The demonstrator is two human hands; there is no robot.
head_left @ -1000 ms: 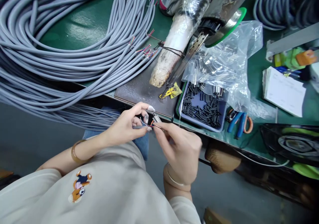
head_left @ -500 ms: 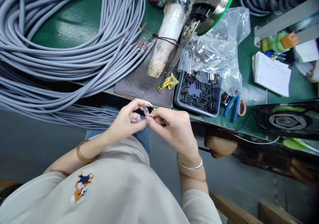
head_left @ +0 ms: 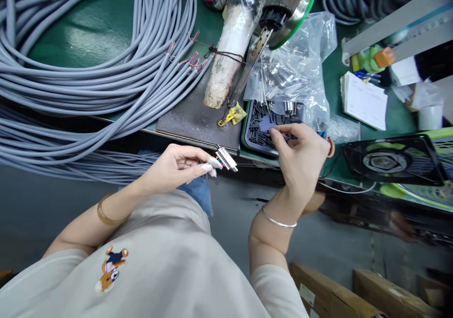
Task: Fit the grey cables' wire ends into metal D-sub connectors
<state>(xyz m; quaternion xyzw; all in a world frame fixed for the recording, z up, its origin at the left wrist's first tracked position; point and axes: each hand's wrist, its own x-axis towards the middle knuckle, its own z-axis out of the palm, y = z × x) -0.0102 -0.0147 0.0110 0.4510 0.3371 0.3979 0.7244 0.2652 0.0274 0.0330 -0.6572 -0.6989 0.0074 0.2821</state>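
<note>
My left hand (head_left: 189, 163) pinches a multi-pin D-sub connector (head_left: 227, 159) by its wired end; the metal shell points right and coloured wires show at the pins. White coverings sit on the fingertips. My right hand (head_left: 299, 150) is over the front right of a blue-grey tray (head_left: 260, 146) of short black tubes (head_left: 257, 130). Its thumb and forefinger are closed together, and whatever they hold is too small to make out. A thin wire strand (head_left: 266, 94) runs down toward these fingertips. More metal connectors (head_left: 290, 107) lie at the tray's back.
Bundled grey cables (head_left: 116, 79) with stripped ends cover the left bench. A soldering iron (head_left: 249, 68) slants beside a wrapped white roll (head_left: 222, 68) and a green-rimmed solder spool (head_left: 293, 23). Rightward are a plastic bag (head_left: 311, 58), a paper pad (head_left: 364, 101) and a black fan (head_left: 389, 160).
My right hand has left the left hand and moved right to the tray. The connector now shows clearly in my left hand. The view has shifted slightly rightward.
</note>
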